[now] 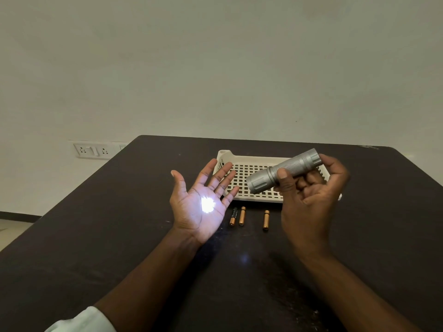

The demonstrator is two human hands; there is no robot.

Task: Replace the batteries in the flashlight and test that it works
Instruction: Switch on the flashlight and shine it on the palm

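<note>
My right hand (311,195) grips a silver flashlight (266,177) above the tray, its head pointing down and left. My left hand (199,202) is held palm up with fingers spread, holding nothing. A bright white spot of light falls on that palm. Three small batteries lie on the dark table between my hands: a black-and-copper one (233,216), a copper one (242,216) beside it, and another copper one (266,219) further right.
A cream plastic tray with a grid floor (249,174) sits on the dark table (119,224) behind my hands. The table's far edge meets a pale wall. A wall socket plate (93,150) is at the left, beyond the table.
</note>
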